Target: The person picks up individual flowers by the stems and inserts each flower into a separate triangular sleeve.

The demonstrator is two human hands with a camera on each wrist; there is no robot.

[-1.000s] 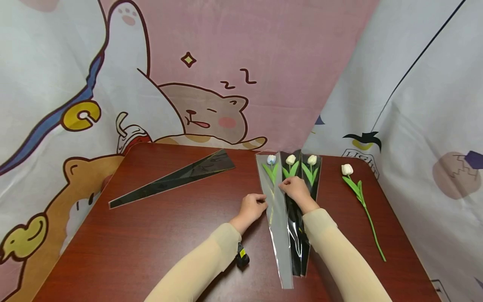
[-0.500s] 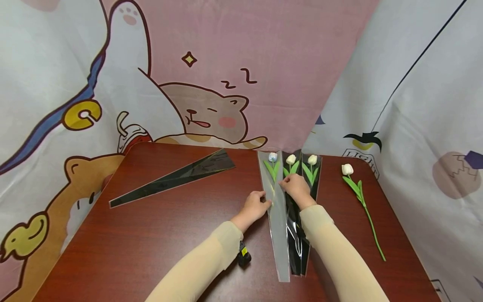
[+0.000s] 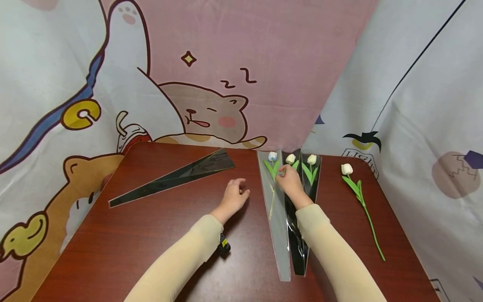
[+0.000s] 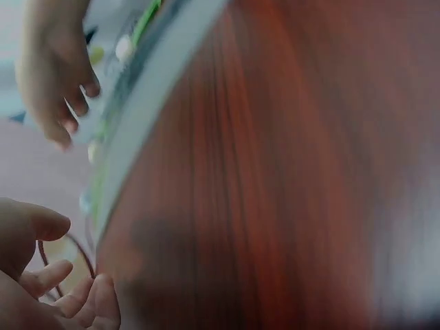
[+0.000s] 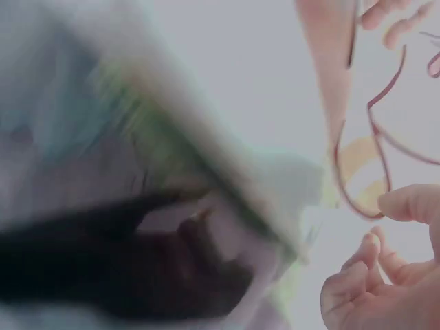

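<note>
A tulip with a pale blue-white head point(image 3: 272, 156) lies in a grey flower sleeve point(image 3: 280, 243), its green leaves and thin yellowish stem showing. Directly to its right, two white tulips lie in black sleeves point(image 3: 299, 262) side by side. My right hand point(image 3: 290, 184) is over the upper part of the grey sleeve and the black one beside it, partly covering the middle tulip. In the right wrist view that hand's thumb and fingers point(image 5: 405, 206) are apart with nothing between them. Over the bare table left of the grey sleeve, my left hand point(image 3: 232, 198) has loosely bent fingers and holds nothing.
Another black sleeve point(image 3: 173, 180) lies slanted at the table's back left. A loose white tulip point(image 3: 347, 169) lies on the right side of the dark red wooden table point(image 3: 151, 251). A printed cloth point(image 3: 302, 63) hangs behind the table.
My left hand has come off the grey sleeve's edge and moved left. The grey sleeve has straightened and shifted slightly up. My right hand has moved a little up and left.
</note>
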